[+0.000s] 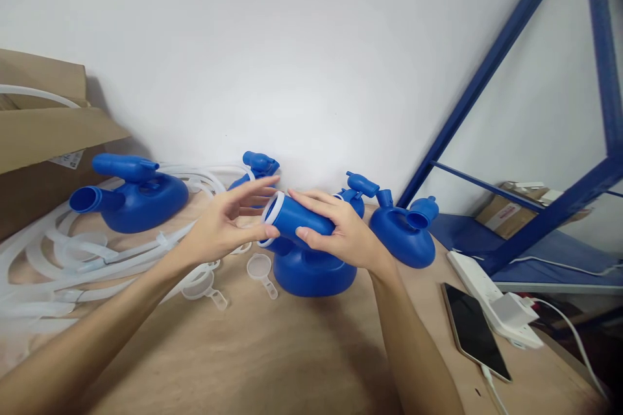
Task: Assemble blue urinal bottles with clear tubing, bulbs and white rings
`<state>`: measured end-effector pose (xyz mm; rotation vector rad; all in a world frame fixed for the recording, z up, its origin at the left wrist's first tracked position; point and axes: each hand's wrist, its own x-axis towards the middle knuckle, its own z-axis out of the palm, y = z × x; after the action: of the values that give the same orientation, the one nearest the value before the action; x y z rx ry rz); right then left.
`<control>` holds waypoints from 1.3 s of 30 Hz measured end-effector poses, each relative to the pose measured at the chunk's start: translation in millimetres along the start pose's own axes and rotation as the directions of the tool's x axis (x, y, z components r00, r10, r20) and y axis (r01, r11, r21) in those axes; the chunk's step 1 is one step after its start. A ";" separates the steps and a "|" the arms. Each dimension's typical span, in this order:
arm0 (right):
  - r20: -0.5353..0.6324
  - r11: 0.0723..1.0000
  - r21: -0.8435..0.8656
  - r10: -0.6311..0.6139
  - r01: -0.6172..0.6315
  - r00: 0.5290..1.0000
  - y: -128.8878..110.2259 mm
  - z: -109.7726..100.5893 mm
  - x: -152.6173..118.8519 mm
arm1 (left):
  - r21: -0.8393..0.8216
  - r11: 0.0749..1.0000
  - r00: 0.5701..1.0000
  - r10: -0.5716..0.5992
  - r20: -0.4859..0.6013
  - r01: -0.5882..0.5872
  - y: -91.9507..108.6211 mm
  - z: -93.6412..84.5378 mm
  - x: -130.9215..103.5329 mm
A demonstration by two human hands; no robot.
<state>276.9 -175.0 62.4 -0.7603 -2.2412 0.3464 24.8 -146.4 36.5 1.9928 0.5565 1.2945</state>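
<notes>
A blue plastic bottle stands on the wooden table in front of me. My right hand is wrapped round a blue cylindrical part above its body. A white ring sits at the open left end of that part. My left hand touches the ring with its thumb, its fingers spread behind the rim. Two translucent caps with tabs lie to the left of the bottle, one near it and another farther left.
Another blue bottle and coiled clear tubes lie left, beside a cardboard box. More blue bottles stand behind and right, one of them near a blue metal frame. A phone and power strip lie right.
</notes>
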 end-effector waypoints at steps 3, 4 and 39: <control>-0.003 0.999 0.040 0.010 -0.010 1.000 -3.2 0.9 -0.7 | 0.122 0.988 0.993 0.087 0.081 -0.097 2.8 -5.7 0.4; -0.003 0.998 0.063 0.021 -0.021 1.000 -3.6 2.0 -0.6 | 0.150 0.982 0.991 0.098 0.096 -0.112 4.7 -7.0 0.0; 0.187 0.884 0.127 0.423 -0.449 0.886 22.1 -5.5 -9.0 | 0.584 0.810 0.997 -0.078 0.012 0.056 12.7 -26.1 4.6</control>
<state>295.1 -163.0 51.2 -1.1838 -2.1271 0.8270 2.8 -143.7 55.7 2.4518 1.1065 1.1225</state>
